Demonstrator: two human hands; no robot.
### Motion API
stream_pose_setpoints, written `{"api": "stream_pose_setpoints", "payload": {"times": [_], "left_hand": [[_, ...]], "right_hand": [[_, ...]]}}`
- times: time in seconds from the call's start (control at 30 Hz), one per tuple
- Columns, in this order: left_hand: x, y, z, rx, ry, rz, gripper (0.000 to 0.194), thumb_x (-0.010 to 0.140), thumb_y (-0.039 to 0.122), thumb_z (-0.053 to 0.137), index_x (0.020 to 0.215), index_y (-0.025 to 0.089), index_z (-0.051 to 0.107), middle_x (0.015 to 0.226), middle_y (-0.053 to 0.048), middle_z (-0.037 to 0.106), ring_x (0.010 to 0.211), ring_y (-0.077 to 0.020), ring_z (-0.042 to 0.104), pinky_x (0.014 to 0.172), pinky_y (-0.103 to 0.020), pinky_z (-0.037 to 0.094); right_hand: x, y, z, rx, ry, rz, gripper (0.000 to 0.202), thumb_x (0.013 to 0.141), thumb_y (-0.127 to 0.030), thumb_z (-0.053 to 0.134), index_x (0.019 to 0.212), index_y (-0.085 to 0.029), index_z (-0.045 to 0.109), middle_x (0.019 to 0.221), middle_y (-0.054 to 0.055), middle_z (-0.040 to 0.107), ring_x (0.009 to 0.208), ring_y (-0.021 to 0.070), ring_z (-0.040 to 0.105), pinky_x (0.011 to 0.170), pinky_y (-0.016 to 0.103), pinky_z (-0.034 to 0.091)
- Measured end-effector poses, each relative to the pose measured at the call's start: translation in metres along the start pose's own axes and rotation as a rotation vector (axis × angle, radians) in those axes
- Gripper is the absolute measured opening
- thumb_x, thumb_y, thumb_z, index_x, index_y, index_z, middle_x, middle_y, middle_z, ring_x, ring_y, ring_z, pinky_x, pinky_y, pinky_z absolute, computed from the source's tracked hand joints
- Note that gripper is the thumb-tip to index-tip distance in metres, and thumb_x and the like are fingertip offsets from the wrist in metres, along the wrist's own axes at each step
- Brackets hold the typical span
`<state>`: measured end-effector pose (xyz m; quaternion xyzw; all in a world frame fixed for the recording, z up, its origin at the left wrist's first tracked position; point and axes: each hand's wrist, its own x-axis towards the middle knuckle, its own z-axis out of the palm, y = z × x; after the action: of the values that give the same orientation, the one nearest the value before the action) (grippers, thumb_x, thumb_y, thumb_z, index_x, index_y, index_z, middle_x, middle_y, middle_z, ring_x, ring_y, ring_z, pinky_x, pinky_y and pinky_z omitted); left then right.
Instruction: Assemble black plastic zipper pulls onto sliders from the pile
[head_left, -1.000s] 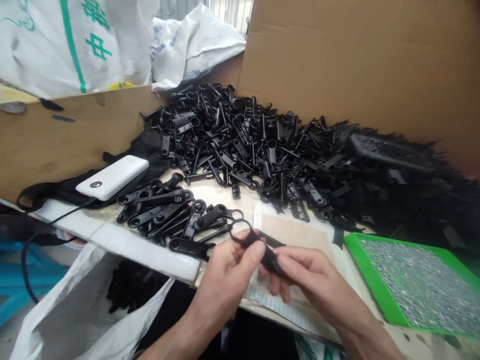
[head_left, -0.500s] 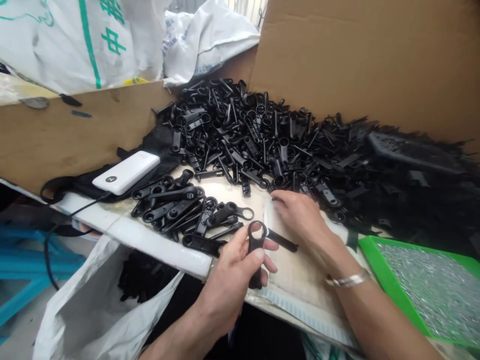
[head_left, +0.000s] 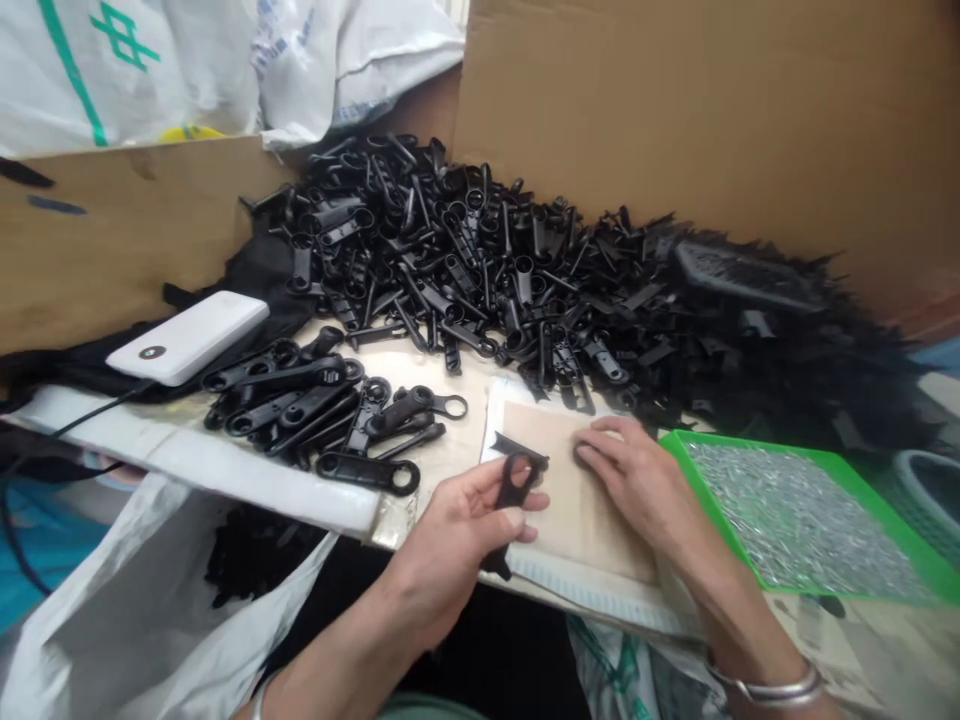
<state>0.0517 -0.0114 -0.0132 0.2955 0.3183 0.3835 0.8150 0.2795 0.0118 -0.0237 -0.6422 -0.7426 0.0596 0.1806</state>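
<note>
Lower centre, we logged: left hand (head_left: 454, 525), closed round black ringed part (head_left: 511, 493); right hand (head_left: 637, 480), pinching small dark piece (head_left: 581, 453); step seemed piece-gathering; next needed firm pinch.

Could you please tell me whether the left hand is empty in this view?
No, the left hand holds a black part between its thumb and fingers, with the part's ringed end showing above the thumb.

A green 中 (head_left: 126, 36) stands on the white sack (head_left: 199, 60). Blue lettering (head_left: 281, 40) on the neighbouring sack (head_left: 375, 45) is illegible.
</note>
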Motion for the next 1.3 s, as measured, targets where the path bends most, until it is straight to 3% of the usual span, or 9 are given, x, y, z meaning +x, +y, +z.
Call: {"api": "stream_pose_setpoints", "payload": {"times": [0.13, 0.3, 0.5, 0.6, 0.8, 0.97, 1.3], "left_hand": [[0.001, -0.004, -0.001, -0.055, -0.004, 0.019, 0.037, 0.074, 0.006, 0.064, 0.109, 0.02, 0.068, 0.122, -0.007, 0.059, 0.121, -0.0246, 0.052, 0.085, -0.028, 0.046], [0.005, -0.006, -0.003, -0.097, 0.006, 0.034, 0.047, 0.074, 0.001, 0.062, 0.117, 0.022, 0.063, 0.133, -0.005, 0.055, 0.129, -0.0224, 0.045, 0.098, -0.032, 0.041], [0.006, -0.005, -0.003, -0.091, -0.08, 0.088, 0.048, 0.076, -0.002, 0.057, 0.119, 0.019, 0.062, 0.125, -0.006, 0.06, 0.125, -0.0226, 0.048, 0.103, -0.035, 0.037], [0.006, -0.004, -0.002, -0.105, -0.139, 0.148, 0.051, 0.078, -0.004, 0.051, 0.124, 0.017, 0.058, 0.123, -0.008, 0.061, 0.12, -0.0229, 0.051, 0.105, -0.039, 0.036], [0.004, -0.005, -0.003, -0.054, -0.127, 0.194, 0.051, 0.082, -0.002, 0.048, 0.129, 0.016, 0.055, 0.135, -0.008, 0.055, 0.128, -0.0233, 0.046, 0.109, -0.037, 0.036], [0.002, -0.01, -0.002, 0.208, -0.065, 0.295, 0.054, 0.087, 0.003, 0.048, 0.137, 0.024, 0.048, 0.14, -0.001, 0.052, 0.132, -0.0192, 0.042, 0.114, -0.031, 0.031], [0.0, -0.003, -0.012, 0.445, -0.106, 0.272, 0.042, 0.097, 0.025, 0.048, 0.139, 0.028, 0.046, 0.142, 0.002, 0.05, 0.133, -0.0168, 0.041, 0.114, -0.027, 0.03]], "right_hand": [[0.003, 0.009, -0.001, -0.075, -0.067, -0.1, 0.024, 0.09, -0.032, 0.05, 0.101, -0.022, 0.07, 0.103, 0.007, 0.066, 0.086, 0.0207, 0.064, 0.074, 0.033, 0.05], [0.001, 0.013, -0.01, -0.17, -0.117, -0.093, 0.017, 0.085, -0.033, 0.06, 0.091, -0.023, 0.072, 0.097, 0.006, 0.066, 0.079, 0.022, 0.065, 0.068, 0.034, 0.05], [-0.016, -0.05, -0.013, 0.381, 0.057, -0.079, 0.029, 0.086, -0.032, 0.064, 0.113, -0.022, 0.067, 0.109, 0.005, 0.07, 0.082, 0.0196, 0.069, 0.076, 0.034, 0.058], [-0.019, -0.073, -0.002, 0.377, 0.128, -0.192, 0.024, 0.088, -0.019, 0.062, 0.112, -0.02, 0.067, 0.111, 0.006, 0.069, 0.097, 0.0204, 0.067, 0.09, 0.035, 0.055], [-0.017, -0.075, 0.011, 0.253, 0.213, -0.315, 0.025, 0.088, -0.009, 0.058, 0.112, -0.013, 0.066, 0.111, 0.012, 0.067, 0.102, 0.0189, 0.065, 0.094, 0.03, 0.053], [-0.018, -0.082, 0.014, 0.215, 0.327, -0.374, 0.027, 0.087, -0.006, 0.059, 0.113, -0.011, 0.064, 0.109, 0.013, 0.066, 0.099, 0.0188, 0.064, 0.09, 0.03, 0.053], [-0.027, -0.087, 0.013, 0.239, 0.369, -0.319, 0.028, 0.086, -0.002, 0.058, 0.113, -0.011, 0.062, 0.107, 0.013, 0.064, 0.101, 0.0188, 0.06, 0.09, 0.031, 0.051]]}}
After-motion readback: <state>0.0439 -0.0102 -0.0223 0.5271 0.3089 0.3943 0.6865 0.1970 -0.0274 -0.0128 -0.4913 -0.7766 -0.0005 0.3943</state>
